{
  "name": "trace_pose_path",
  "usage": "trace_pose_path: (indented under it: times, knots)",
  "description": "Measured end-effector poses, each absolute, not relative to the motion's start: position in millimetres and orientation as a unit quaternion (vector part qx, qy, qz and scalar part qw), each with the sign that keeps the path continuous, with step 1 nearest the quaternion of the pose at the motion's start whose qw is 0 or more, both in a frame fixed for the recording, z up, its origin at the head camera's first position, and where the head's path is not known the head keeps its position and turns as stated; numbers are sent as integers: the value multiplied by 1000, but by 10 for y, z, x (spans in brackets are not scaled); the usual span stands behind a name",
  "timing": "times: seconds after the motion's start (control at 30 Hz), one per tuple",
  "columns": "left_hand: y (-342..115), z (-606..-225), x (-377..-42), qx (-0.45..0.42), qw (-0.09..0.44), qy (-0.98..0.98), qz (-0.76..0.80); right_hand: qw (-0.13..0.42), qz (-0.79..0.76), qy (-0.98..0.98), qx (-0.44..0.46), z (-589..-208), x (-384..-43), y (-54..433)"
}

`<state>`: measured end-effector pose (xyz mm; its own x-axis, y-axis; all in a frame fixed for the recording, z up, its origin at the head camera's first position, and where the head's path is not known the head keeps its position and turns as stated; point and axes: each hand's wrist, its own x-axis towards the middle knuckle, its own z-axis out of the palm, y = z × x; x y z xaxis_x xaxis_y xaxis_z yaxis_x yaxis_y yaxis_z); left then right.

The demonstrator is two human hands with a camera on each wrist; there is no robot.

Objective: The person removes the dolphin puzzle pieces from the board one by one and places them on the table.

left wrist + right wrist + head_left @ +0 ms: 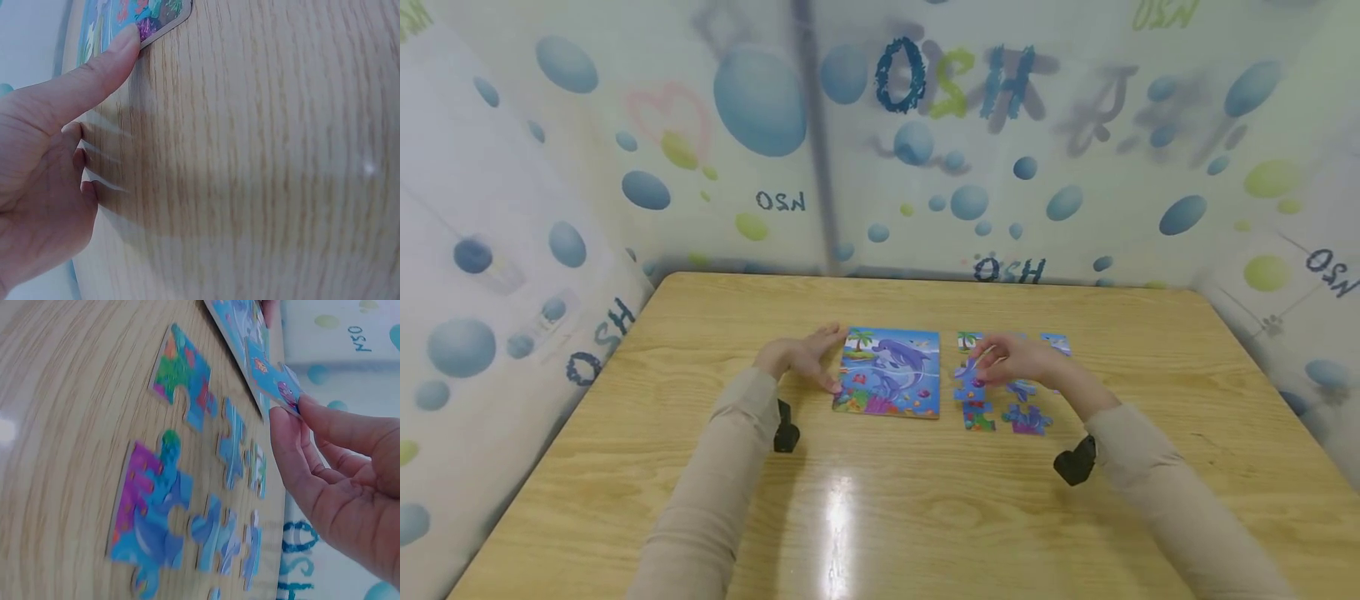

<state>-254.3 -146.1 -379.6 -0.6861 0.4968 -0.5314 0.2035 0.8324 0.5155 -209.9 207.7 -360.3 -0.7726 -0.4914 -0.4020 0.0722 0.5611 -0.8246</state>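
Note:
A square dolphin picture board (891,371) lies flat on the table. My left hand (805,358) is at its left side, the thumb (115,59) straight and touching the near left corner. Between thumb and fingertips, my right hand (1018,360) pinches a blue puzzle piece (269,372) with a purple shell and an orange fish printed on it. It is held up over the loose pieces, just right of the board. Close by lie a green-and-red corner piece (184,375) and a purple-and-blue piece (150,512). Part of the loose set is hidden behind my right hand.
The wooden table (880,517) reaches a patterned cloth wall (865,167) at the back, with more cloth at both sides. Other puzzle pieces, such as a blue one at the far right (1057,342), lie spread to the board's right.

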Motion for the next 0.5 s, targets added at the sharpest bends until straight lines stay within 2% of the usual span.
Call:
trace_pose_path:
  times: [0.5]
  knots:
    - [-1465,-3777,-2520,200,343,891,219,307,-464,827,-86,-3566,-1891,2871]
